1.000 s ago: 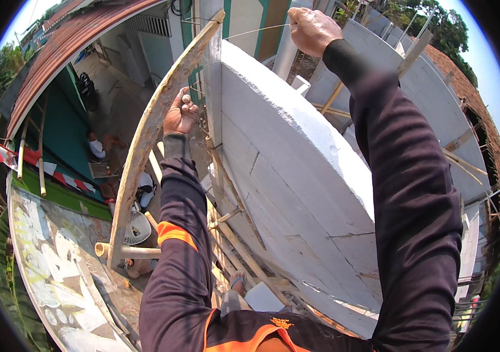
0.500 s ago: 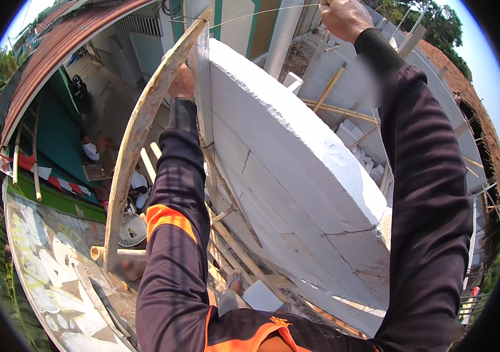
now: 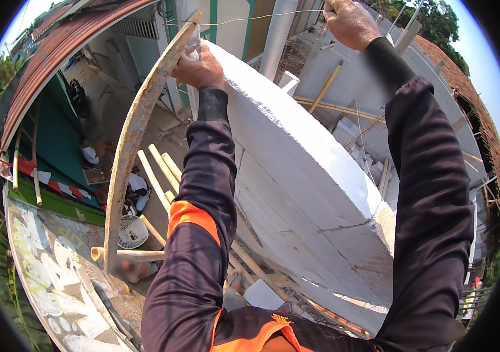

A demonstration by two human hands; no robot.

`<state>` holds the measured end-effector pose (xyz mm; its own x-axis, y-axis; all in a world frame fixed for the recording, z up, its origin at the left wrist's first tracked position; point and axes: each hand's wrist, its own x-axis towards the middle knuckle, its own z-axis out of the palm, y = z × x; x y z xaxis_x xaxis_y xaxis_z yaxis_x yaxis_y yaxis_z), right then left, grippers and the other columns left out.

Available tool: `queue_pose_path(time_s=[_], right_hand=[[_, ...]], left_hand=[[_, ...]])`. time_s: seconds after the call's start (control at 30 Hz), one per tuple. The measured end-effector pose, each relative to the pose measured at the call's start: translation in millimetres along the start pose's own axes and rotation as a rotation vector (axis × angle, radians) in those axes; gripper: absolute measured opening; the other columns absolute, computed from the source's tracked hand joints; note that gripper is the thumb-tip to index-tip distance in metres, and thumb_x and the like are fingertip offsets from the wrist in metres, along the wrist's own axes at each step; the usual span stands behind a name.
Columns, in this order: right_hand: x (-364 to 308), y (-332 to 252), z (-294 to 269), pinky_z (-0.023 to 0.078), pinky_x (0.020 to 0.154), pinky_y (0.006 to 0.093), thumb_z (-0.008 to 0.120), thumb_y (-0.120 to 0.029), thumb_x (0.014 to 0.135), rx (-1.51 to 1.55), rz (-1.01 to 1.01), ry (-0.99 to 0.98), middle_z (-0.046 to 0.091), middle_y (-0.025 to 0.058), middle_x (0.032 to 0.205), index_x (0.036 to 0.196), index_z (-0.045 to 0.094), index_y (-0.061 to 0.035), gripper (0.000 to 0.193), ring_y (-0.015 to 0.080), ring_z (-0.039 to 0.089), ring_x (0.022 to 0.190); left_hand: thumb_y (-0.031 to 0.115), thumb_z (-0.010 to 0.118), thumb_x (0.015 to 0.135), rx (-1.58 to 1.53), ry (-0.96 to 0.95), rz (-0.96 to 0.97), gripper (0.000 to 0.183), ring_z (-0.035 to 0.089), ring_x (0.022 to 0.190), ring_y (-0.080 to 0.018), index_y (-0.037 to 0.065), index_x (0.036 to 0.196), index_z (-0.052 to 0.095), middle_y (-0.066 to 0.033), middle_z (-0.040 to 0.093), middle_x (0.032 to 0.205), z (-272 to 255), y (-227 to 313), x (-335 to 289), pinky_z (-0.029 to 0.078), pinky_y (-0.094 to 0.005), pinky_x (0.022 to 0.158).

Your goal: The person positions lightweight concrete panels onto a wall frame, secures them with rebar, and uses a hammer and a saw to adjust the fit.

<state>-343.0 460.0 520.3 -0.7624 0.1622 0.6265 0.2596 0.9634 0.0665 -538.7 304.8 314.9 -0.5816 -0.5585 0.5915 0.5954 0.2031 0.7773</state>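
Far below, a courtyard is seen. At the white block wall top, a plank is clasped by the left hand; a taut string is gripped in the closed right hand. Should either grip slip, the plank could drop.

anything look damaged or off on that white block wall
Yes: the white block wall has a chipped, crumbled top corner at its near end, with cracks running along the joints below. The left hand rests at its far end beside a weathered, stained wooden plank.
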Motion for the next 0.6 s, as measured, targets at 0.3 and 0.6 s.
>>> queue_pose_path(time_s=[0.3,0.6], right_hand=[[-9.8,3.9,43.8,0.051,0.072,0.0474,0.052,-0.011,0.089,-0.065,-0.189,-0.035,0.064,0.0189,0.079,0.083,0.058,-0.0061,0.010,0.0400,0.065,0.081],[-16.3,-4.5,16.9,0.055,0.076,0.0487,0.054,-0.010,0.084,-0.075,-0.007,-0.067,0.070,0.0209,0.086,0.089,0.068,-0.0085,0.015,0.0408,0.069,0.085]], left_hand=[[0.012,0.066,0.094,-0.827,-0.010,-0.480,0.016,0.064,0.078,-0.0180,-0.002,0.090,0.061,-0.0083,0.064,0.080,-43.3,22.5,-6.5,0.051,-0.0287,0.079],[0.014,0.042,0.107,-1.848,-0.459,-1.435,0.020,0.047,0.051,-0.0101,-0.001,0.097,0.051,-0.0110,0.054,0.077,-62.0,-174.0,53.7,0.046,-0.0267,0.055]])
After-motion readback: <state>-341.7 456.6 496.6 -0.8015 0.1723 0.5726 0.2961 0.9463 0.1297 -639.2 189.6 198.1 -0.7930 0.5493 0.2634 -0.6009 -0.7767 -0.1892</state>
